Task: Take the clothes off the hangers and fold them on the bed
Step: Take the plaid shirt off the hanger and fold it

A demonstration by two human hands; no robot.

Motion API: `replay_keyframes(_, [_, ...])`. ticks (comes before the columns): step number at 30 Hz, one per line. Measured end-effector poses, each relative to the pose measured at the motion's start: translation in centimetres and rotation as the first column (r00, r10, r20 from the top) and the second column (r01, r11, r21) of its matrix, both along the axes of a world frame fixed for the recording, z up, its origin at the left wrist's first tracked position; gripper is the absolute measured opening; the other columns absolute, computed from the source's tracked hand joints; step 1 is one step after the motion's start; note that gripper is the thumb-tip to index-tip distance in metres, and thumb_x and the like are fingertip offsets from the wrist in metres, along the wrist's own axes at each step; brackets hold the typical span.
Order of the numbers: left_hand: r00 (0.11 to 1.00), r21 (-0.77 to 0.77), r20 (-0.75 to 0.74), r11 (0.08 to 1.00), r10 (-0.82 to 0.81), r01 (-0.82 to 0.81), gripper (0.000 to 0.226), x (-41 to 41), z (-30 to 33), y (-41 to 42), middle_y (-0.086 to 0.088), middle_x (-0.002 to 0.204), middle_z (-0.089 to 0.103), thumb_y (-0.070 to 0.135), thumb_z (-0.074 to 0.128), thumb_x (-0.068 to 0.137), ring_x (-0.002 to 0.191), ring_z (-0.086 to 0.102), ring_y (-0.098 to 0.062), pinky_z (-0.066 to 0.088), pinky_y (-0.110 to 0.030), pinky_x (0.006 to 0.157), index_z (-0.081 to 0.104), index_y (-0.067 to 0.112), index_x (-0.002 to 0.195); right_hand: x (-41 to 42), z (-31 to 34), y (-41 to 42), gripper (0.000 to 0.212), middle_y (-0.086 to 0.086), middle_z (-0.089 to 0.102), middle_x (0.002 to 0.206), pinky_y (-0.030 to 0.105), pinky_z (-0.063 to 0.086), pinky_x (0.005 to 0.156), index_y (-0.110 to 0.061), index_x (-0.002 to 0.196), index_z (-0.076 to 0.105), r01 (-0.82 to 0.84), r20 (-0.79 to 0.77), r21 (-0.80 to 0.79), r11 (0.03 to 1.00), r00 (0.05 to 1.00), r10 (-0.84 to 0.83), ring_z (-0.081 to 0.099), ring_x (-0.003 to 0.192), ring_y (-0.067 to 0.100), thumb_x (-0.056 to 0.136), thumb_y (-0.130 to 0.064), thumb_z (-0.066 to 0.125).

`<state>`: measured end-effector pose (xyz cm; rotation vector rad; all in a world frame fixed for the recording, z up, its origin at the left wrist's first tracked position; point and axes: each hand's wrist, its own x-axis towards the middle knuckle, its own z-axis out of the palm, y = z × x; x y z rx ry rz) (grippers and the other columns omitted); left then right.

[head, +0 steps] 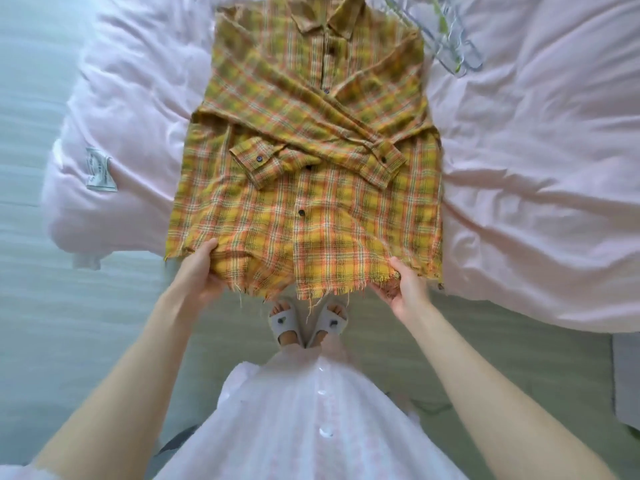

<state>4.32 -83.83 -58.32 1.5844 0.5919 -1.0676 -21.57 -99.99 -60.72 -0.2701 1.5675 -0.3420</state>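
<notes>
A yellow and orange plaid shirt (311, 140) lies flat, front up and buttoned, on the pale pink bed (540, 140). Both sleeves are folded across its chest and cross each other. Its frayed hem hangs over the bed's near edge. My left hand (201, 271) grips the hem at the left corner, thumb on top. My right hand (405, 289) grips the hem at the right side, fingers underneath. A clear plastic hanger (453, 46) lies on the bed just past the shirt's right shoulder.
A white label (98, 169) is sewn on the duvet at the left. The floor (69, 323) is pale green. My feet in grey slippers (304, 320) stand right at the bed's edge. A grey object shows at the right border.
</notes>
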Motion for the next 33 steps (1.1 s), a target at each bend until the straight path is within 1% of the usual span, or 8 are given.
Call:
replay_keyframes(3, [0.999, -0.034, -0.007, 0.999, -0.036, 0.036, 0.020, 1.2, 3.5, -1.8, -0.005, 0.087, 0.065, 0.018, 0.045, 0.099, 0.075, 0.064, -0.014, 0.051, -0.030, 0.070, 0.053, 0.009, 0.114, 0.8, 2.5, -1.9, 0.052, 0.018, 0.047, 0.132, 0.045, 0.058, 0.075, -0.011, 0.129, 0.048, -0.062, -0.070, -0.043, 0.997, 0.996, 0.059, 0.054, 0.115, 0.036, 0.082, -0.021, 0.070])
replay_keyframes(7, [0.998, -0.171, -0.010, 0.984, -0.057, 0.054, 0.019, 3.9, 8.5, -5.7, -0.007, 0.074, 0.073, 0.015, 0.043, 0.097, 0.071, 0.069, -0.015, 0.058, -0.030, 0.061, 0.059, 0.007, 0.103, 3.2, 5.7, -6.2, 0.068, 0.013, 0.057, 0.127, 0.051, 0.049, 0.093, -0.012, 0.128, 0.047, -0.075, -0.062, -0.169, 0.983, 0.996, 0.065, 0.058, 0.111, 0.032, 0.069, -0.031, 0.074])
replay_keyframes(13, [0.988, -0.201, -0.006, 0.968, -0.152, 0.148, 0.022, 8.0, 12.0, -13.0, -0.009, 0.079, 0.064, 0.016, 0.032, 0.097, 0.069, 0.058, -0.020, 0.047, -0.037, 0.063, 0.053, 0.011, 0.092, 8.7, 12.4, -12.6, 0.029, 0.019, 0.067, 0.086, 0.036, 0.056, 0.047, -0.003, 0.115, 0.056, -0.033, 0.013, -0.260, 0.965, 0.999, 0.038, 0.068, 0.056, 0.024, 0.087, -0.010, 0.058])
replay_keyframes(17, [0.996, -0.255, -0.067, 0.966, -0.066, 0.047, 0.024, 12.2, 12.9, -18.7, -0.011, 0.095, 0.062, 0.016, 0.030, 0.097, 0.088, 0.058, -0.022, 0.047, -0.037, 0.078, 0.052, 0.006, 0.099, 12.6, 14.2, -17.4, 0.015, 0.020, 0.065, 0.089, 0.036, 0.057, 0.049, -0.004, 0.104, 0.058, -0.023, 0.038, -0.268, 0.963, 0.999, 0.034, 0.067, 0.061, 0.025, 0.091, -0.009, 0.054])
replay_keyframes(21, [0.993, -0.269, -0.117, 0.963, -0.002, -0.030, 0.025, 16.1, 13.9, -25.5, -0.013, 0.083, 0.066, 0.016, 0.034, 0.100, 0.081, 0.060, -0.022, 0.047, -0.040, 0.064, 0.055, 0.005, 0.091, 16.8, 14.3, -23.3, 0.013, 0.019, 0.062, 0.084, 0.041, 0.059, 0.056, -0.011, 0.082, 0.046, 0.018, 0.030, -0.261, 0.965, 0.999, -0.010, 0.066, 0.055, 0.024, 0.093, -0.007, 0.051])
replay_keyframes(25, [0.992, -0.255, -0.122, 0.965, 0.028, -0.059, 0.024, 20.2, 13.2, -31.7, -0.018, 0.105, 0.062, 0.008, 0.033, 0.099, 0.093, 0.058, -0.030, 0.044, -0.047, 0.087, 0.055, 0.000, 0.105, 20.9, 13.4, -28.9, 0.006, 0.018, 0.063, 0.082, 0.042, 0.059, 0.056, -0.011, 0.090, 0.052, 0.033, 0.041, -0.246, 0.969, 0.999, -0.024, 0.067, 0.062, 0.026, 0.094, -0.007, 0.052])
replay_keyframes(28, [0.986, -0.245, -0.155, 0.965, 0.055, -0.093, 0.027, 22.9, 11.7, -35.9, -0.023, 0.106, 0.058, 0.004, 0.034, 0.098, 0.107, 0.054, -0.035, 0.040, -0.050, 0.099, 0.048, -0.008, 0.116, 23.8, 11.7, -33.3, 0.014, 0.019, 0.062, 0.088, 0.040, 0.057, 0.048, -0.009, 0.109, 0.052, 0.064, 0.071, -0.233, 0.970, 0.996, -0.049, 0.066, 0.047, 0.024, 0.095, -0.008, 0.050])
replay_keyframes(33, [0.974, -0.200, -0.210, 0.972, 0.083, -0.126, 0.019, 26.1, 8.6, -41.6, -0.023, 0.108, 0.056, 0.001, 0.033, 0.097, 0.115, 0.051, -0.035, 0.040, -0.048, 0.099, 0.049, -0.011, 0.097, 27.3, 7.8, -39.1, 0.021, 0.020, 0.062, 0.086, 0.032, 0.055, 0.044, -0.004, 0.116, 0.051, 0.084, 0.073, -0.198, 0.977, 0.995, -0.071, 0.065, 0.046, 0.022, 0.095, -0.007, 0.050])
